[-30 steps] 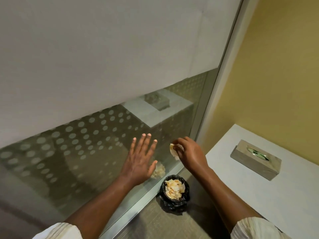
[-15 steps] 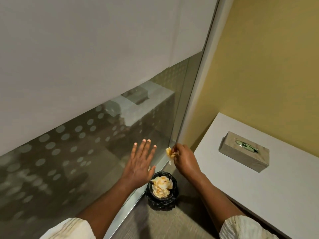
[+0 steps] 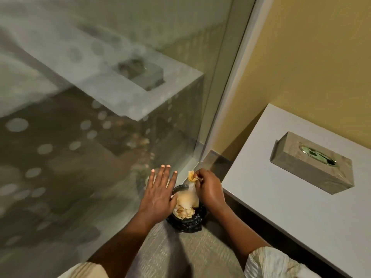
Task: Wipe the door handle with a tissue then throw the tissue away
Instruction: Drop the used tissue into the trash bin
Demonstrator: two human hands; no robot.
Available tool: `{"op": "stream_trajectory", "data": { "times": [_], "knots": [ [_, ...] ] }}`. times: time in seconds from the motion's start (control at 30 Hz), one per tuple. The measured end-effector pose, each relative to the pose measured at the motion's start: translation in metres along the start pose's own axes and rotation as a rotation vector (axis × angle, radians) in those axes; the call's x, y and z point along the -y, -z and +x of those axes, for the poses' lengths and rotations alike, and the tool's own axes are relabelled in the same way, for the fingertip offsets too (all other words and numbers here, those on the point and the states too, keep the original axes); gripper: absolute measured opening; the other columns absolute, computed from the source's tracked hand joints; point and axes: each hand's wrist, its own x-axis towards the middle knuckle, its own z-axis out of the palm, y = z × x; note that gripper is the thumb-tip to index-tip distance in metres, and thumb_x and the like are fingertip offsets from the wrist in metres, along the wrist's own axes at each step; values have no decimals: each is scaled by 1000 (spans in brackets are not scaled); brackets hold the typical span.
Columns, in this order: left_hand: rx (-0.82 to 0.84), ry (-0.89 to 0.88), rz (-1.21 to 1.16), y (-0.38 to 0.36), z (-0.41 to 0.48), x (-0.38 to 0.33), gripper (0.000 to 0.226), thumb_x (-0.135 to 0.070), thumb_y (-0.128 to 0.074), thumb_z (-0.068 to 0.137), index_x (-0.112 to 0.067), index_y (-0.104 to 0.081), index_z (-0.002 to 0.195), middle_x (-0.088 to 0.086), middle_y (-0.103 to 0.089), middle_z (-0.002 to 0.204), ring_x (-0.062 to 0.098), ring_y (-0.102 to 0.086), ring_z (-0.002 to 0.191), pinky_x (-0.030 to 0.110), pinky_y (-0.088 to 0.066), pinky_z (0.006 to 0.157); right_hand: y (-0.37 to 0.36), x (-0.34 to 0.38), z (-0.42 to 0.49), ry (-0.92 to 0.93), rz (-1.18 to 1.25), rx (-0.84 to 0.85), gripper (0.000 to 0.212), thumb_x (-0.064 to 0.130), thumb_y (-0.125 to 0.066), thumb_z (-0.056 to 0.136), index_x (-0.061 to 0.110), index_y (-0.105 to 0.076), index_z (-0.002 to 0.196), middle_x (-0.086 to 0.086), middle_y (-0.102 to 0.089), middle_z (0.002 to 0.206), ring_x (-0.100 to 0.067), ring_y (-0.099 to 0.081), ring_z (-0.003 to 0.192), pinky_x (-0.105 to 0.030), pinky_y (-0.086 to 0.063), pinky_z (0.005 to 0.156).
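Note:
My right hand (image 3: pixel 208 189) pinches a crumpled yellowish tissue (image 3: pixel 191 176) just above a small bin lined with a black bag (image 3: pixel 188 222) on the floor. A pale blurred piece of tissue (image 3: pixel 187 197) hangs below my fingers over the bin's mouth. Several used tissues (image 3: pixel 183 212) lie inside the bin. My left hand (image 3: pixel 159 194) is flat with fingers spread, beside the bin and partly over its left rim. No door handle is in view.
A glass door panel with frosted dots (image 3: pixel 84 125) fills the left, its metal frame (image 3: pixel 226 81) running down to the floor. A white counter (image 3: pixel 291 199) on the right carries a silver tissue box (image 3: pixel 311 163). A yellow wall (image 3: pixel 313 57) stands behind.
My view has tipped down and moved closer to the floor. Both hands dropped toward the bin, and my right hand now holds the tissue right over its opening.

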Motion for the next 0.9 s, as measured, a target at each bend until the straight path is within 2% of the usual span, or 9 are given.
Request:
{"op": "stream_trajectory", "data": {
  "times": [0.17, 0.3, 0.37, 0.43, 0.47, 0.53, 0.63, 0.8, 0.9],
  "knots": [
    [43, 34, -50, -91, 18, -4, 78, -51, -41, 106, -13, -16, 171, 20, -4, 177, 37, 1, 165, 53, 10, 129, -68, -74, 19, -98, 16, 55, 18, 14, -57, 93, 10, -68, 106, -7, -62, 106, -22, -61, 91, -31, -52, 82],
    [95, 66, -24, -159, 27, -10, 81, -55, -32, 109, -17, 6, 169, 16, 20, 172, 35, 17, 163, 52, 27, 126, -117, -130, 27, -193, 15, 119, 25, 13, -56, 95, 10, -68, 117, -5, -56, 117, -22, -61, 103, -35, -51, 97],
    [134, 66, 2, -182, 35, -9, 81, -53, -40, 106, -12, -13, 170, 21, 2, 174, 39, -3, 164, 53, 19, 129, -145, -159, 33, -243, 17, 149, 26, 15, -53, 97, 13, -64, 121, -3, -51, 121, -25, -61, 105, -39, -50, 100],
    [169, 39, -4, -203, 36, -11, 76, -49, -47, 96, -5, -50, 157, 28, -38, 165, 43, -40, 154, 55, 0, 127, -169, -182, 34, -291, 11, 196, 24, 17, -47, 97, 19, -57, 119, 0, -47, 122, -28, -60, 105, -42, -50, 98],
    [170, 28, -11, -220, 35, -13, 74, -48, -47, 92, -3, -60, 150, 29, -49, 158, 44, -49, 147, 54, -8, 125, -182, -192, 34, -303, 2, 225, 25, 18, -43, 96, 22, -53, 118, 0, -46, 122, -30, -59, 106, -42, -49, 96],
    [171, 5, -33, -250, 33, -12, 73, -45, -49, 89, -1, -65, 145, 30, -55, 153, 46, -54, 143, 59, -23, 123, -206, -212, 37, -325, -3, 283, 35, 19, -37, 94, 21, -52, 125, -2, -45, 132, -31, -58, 110, -43, -47, 100],
    [217, 12, -57, -288, 29, -15, 70, -42, -53, 88, 0, -67, 142, 31, -58, 150, 46, -57, 140, 68, -46, 114, -240, -240, 38, -308, -74, 382, 48, 6, -41, 98, 19, -47, 144, -2, -31, 150, -26, -58, 116, -39, -44, 105],
    [203, 32, -46, -335, 33, -20, 80, -43, -90, 73, -4, -70, 140, 28, -62, 146, 44, -61, 137, 66, -51, 109, -289, -279, 44, -247, -151, 471, 62, 11, -51, 96, 14, -29, 154, -3, -19, 161, -29, -49, 133, -39, -39, 113],
    [191, 43, -40, -355, 36, -19, 84, -47, -95, 65, -5, -73, 135, 27, -67, 141, 43, -66, 131, 65, -53, 105, -316, -297, 47, -162, -252, 539, 72, 23, -55, 96, 10, -19, 157, -6, -13, 166, -29, -27, 149, -38, -27, 121]
  ]
}}
